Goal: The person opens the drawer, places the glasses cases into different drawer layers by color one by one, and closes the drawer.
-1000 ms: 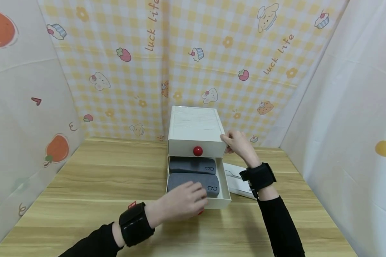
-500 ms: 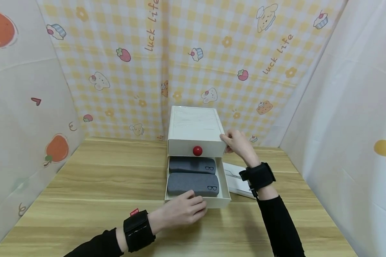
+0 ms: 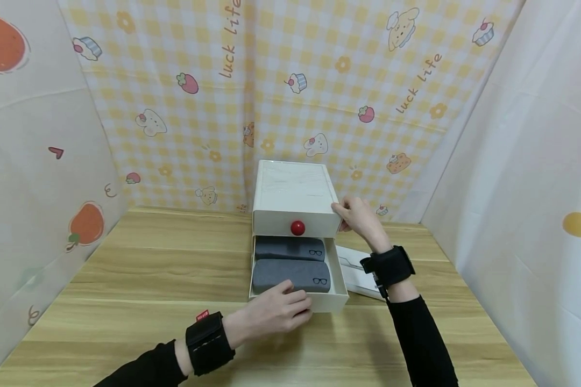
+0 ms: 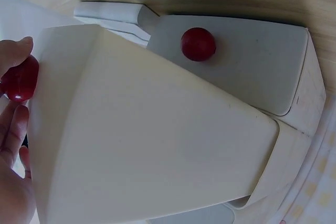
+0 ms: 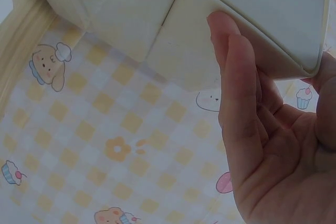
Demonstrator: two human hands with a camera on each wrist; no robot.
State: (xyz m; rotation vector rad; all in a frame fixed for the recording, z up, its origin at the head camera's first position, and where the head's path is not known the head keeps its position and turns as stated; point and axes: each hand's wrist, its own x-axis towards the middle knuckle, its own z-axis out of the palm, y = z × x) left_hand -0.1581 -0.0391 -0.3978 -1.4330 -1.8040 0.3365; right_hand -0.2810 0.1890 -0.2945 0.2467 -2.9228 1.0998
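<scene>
A white drawer cabinet stands at the back, its middle drawer pulled out. Inside lie two grey glasses cases, a front case and a rear case. My left hand is at that drawer's front; in the left wrist view its thumb and fingers pinch the red knob. The head view hides this knob behind the hand. My right hand holds the cabinet's upper right front corner, thumb at the top edge, fingers along the side wall.
Above the pulled-out drawer, the top drawer with a red knob is closed. Beneath it, the left wrist view shows a closed bottom drawer. A flat white box lies on the wooden table right of the cabinet. A patterned curtain hangs behind.
My left hand has lowered from over the front case to the drawer's front, covering the knob. The drawer and its cases have shifted very slightly inward. My right hand stays on the corner.
</scene>
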